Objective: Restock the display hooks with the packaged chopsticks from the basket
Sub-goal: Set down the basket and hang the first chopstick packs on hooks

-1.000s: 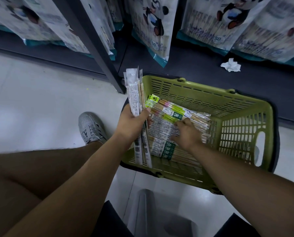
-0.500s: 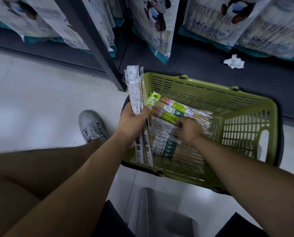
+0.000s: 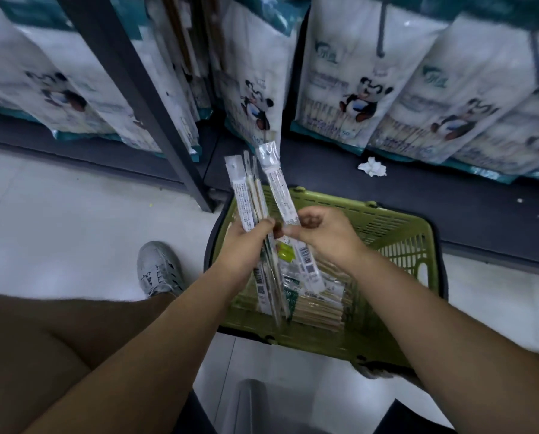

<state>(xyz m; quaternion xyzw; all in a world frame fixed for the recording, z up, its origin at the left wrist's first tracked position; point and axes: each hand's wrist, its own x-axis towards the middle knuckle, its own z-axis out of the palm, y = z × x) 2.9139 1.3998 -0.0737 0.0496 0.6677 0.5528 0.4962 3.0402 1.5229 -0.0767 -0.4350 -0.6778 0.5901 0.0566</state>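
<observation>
- Presently, one bundle of packets (image 3: pixel 241 195) is gripped by the left hand (image 3: pixel 243 245), with the fingers curled round its middle. It is held upright above the basket with the hole-punched tops up, probably so that the lot is kept squared and ready for hanging.
- One single packet (image 3: pixel 277 183) is pinched between thumb and forefinger of the right hand (image 3: pixel 324 236), with the other fingers loosely curled. It is held tilted, just beside the bundle, and is judged to be meant for adding to it.
- Position against fingers: the single packet is caught near its middle. The clear tab with its hole is left free well above the fingertips (image 3: pixel 293 229), and the barcode end hangs below the hand, over the basket.
- The basket (image 3: pixel 387 222), green plastic, is set on the floor near the shelf foot, so that stock is kept within reach of both hands.
- Further packets (image 3: pixel 318 305) are laid flat in the basket's bottom, so restocking is judged far from done.
- Display hooks cannot be clearly made out. Large panda-printed bags (image 3: pixel 349 89) are hung along the shelving behind.
- Also noted: dark shelf post (image 3: pixel 130 89), crumpled paper (image 3: pixel 372 166), grey shoe (image 3: pixel 160 269).
</observation>
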